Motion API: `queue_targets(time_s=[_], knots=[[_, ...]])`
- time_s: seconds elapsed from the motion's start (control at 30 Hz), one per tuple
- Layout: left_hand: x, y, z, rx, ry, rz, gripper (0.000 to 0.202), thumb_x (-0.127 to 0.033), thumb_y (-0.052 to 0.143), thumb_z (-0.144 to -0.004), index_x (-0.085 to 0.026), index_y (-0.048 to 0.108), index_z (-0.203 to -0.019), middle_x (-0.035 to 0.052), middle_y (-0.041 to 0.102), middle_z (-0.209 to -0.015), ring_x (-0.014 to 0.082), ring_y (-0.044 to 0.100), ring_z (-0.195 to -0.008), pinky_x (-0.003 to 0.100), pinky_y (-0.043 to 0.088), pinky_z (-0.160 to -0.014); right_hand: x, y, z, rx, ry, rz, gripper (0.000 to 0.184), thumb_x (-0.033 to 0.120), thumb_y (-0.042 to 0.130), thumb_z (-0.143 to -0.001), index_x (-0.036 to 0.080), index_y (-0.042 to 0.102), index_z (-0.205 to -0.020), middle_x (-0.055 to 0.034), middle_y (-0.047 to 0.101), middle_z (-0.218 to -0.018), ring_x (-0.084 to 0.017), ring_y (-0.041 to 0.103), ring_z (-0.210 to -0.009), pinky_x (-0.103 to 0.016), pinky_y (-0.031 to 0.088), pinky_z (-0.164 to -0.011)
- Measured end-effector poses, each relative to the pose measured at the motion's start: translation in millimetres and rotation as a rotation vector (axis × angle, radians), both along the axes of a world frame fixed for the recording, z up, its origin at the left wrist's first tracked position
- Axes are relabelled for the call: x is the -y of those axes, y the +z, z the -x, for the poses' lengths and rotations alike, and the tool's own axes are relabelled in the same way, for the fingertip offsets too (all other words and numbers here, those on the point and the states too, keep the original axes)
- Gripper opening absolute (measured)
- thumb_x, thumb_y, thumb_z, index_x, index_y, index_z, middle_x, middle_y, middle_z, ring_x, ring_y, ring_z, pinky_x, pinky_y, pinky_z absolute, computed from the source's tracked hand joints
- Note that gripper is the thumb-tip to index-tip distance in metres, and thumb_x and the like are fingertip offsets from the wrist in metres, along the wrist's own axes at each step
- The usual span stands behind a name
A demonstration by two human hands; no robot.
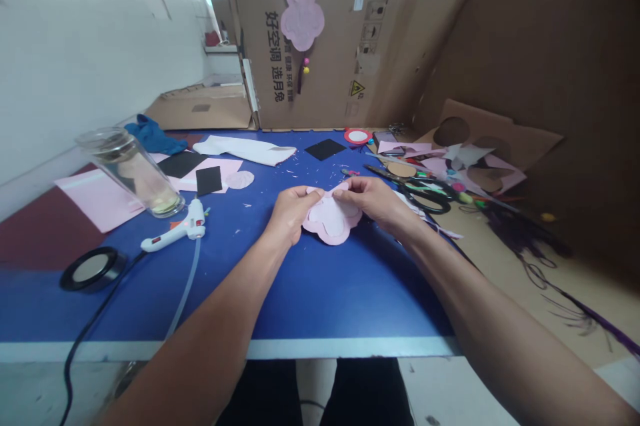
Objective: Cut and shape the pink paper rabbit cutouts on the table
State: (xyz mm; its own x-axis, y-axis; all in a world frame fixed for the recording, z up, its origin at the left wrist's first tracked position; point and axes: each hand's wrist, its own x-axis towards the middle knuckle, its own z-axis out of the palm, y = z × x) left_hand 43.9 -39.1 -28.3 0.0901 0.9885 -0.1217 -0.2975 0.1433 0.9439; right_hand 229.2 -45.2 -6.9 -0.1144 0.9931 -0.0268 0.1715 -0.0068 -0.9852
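Note:
Between my two hands is a pink scalloped felt cutout with a smaller white scalloped piece on its face. My left hand pinches its upper left edge between thumb and fingers. On the upper right edge, my right hand grips it the same way, thumb on top. The cutout is held just over the blue table. Black-handled scissors lie to the right of my right hand.
A white glue gun, black tape roll and glass cup are at left. Black felt squares and pink sheets lie behind. A similar pink ornament hangs on the cardboard. Purple tassels and scraps crowd the right.

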Motion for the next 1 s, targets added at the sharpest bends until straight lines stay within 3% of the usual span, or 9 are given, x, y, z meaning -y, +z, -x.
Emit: queue_targets(time_s=[0.47, 0.73, 1.0], knots=[[0.9, 0.1, -1.8, -0.038, 0.024, -0.012, 0.016, -0.025, 0.088, -0.074, -0.015, 0.075, -0.073, 0.0044, 0.072, -0.069, 0.0143, 0.063, -0.058, 0.028, 0.051, -0.063, -0.1, -1.3, 0.1, -0.003, 0.028, -0.02, 0.03, 0.043, 0.086, -0.07, 0.018, 0.075, -0.083, -0.0021, 0.073, -0.073, -0.014, 0.06, -0.062, -0.025, 0.045, -0.056], [-3.3, 1.0, 2.9, 0.061, -0.05, -0.026, 0.028, -0.041, 0.082, -0.081, -0.014, 0.075, -0.075, 0.0078, 0.073, -0.071, 0.0166, 0.065, -0.062, 0.029, 0.051, -0.063, -1.3, -0.6, -0.9, 0.02, -0.017, -0.034, 0.029, 0.043, 0.084, -0.07, 0.018, 0.074, -0.079, -0.0013, 0.069, -0.07, -0.013, 0.055, -0.06, -0.025, 0.041, -0.054], [-2.2, -2.0, 6.1, -0.074, -0.105, -0.043, 0.02, -0.026, 0.086, -0.07, -0.014, 0.078, -0.083, 0.0069, 0.075, -0.076, 0.0157, 0.065, -0.063, 0.028, 0.049, -0.064, -0.5, 0.9, -2.6, 0.044, -0.043, -0.046, 0.031, 0.044, 0.083, -0.071, 0.017, 0.074, -0.081, -0.0022, 0.069, -0.073, -0.013, 0.054, -0.062, -0.026, 0.04, -0.056]])
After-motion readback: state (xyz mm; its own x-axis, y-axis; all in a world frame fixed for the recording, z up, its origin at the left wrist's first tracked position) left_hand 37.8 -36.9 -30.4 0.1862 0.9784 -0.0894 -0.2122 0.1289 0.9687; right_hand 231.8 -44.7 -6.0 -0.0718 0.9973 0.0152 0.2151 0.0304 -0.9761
